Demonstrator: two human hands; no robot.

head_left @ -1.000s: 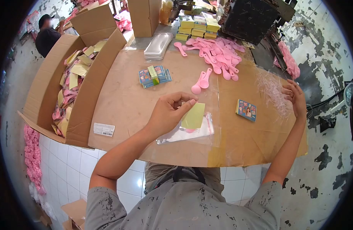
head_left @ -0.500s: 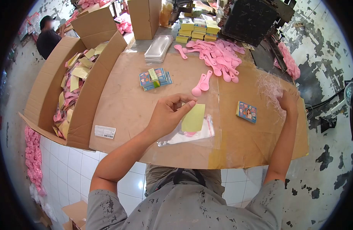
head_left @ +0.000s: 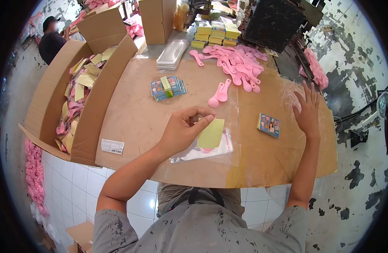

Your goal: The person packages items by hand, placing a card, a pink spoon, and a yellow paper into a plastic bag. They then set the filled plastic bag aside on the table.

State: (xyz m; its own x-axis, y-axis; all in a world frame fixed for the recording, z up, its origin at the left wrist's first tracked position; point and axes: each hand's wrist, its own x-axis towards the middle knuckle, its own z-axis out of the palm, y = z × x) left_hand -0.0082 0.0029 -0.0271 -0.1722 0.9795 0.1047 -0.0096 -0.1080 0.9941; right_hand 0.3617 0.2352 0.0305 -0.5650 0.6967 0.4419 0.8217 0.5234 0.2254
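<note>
My left hand (head_left: 187, 128) pinches the top of a clear bag with a yellow card (head_left: 211, 134) in it; something pink shows at the card's lower edge. Under it lie flat clear plastic bags (head_left: 224, 148). My right hand (head_left: 307, 109) has its fingers spread over a heap of clear plastic strips (head_left: 291, 93) at the table's right. Between the hands sits a small stack of blue printed cards (head_left: 269, 125). Two pink spoons (head_left: 219, 94) rest beyond my left hand, and another stack of blue cards (head_left: 167, 88) lies to their left.
An open carton (head_left: 88, 105) filled with packed pieces stands at the left. Along the back are a pile of pink spoons (head_left: 238, 63), stacked card bundles (head_left: 217, 30), clear trays (head_left: 173, 54) and a black machine (head_left: 273, 23). A person (head_left: 52, 40) is at the far left.
My right hand dipped into the plastic strips, then drew back toward me and spread its fingers. My left hand has kept its pinch on the bag with the yellow card.
</note>
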